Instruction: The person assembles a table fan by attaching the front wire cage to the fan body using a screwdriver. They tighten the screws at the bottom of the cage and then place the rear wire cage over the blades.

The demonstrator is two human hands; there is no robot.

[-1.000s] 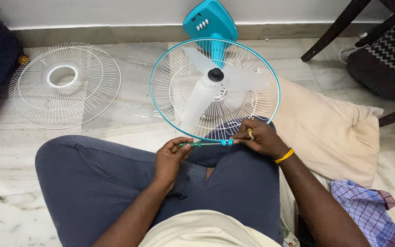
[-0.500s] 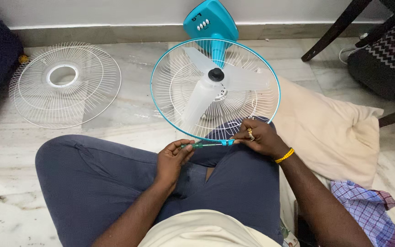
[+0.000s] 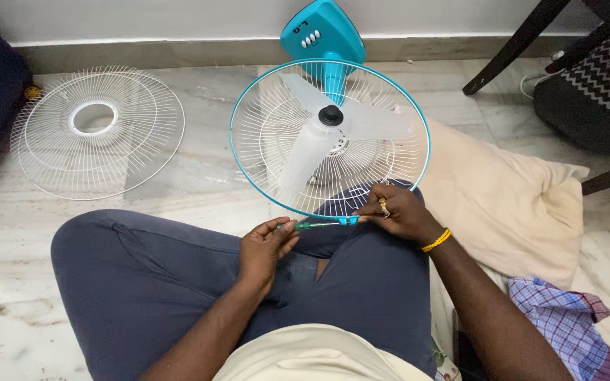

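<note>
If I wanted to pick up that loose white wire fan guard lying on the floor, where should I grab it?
Probably at the outer rim of the white wire fan guard, from its near side: it lies flat on the marble floor, and the rim wire gives fingers something to hook under.

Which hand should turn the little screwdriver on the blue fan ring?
Probably the left hand: it already grips the screwdriver handle, while the right hand steadies the clip.

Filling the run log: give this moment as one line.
left hand: holds screwdriver | right hand: steadies fan guard rim clip | spare grille: on floor
</note>
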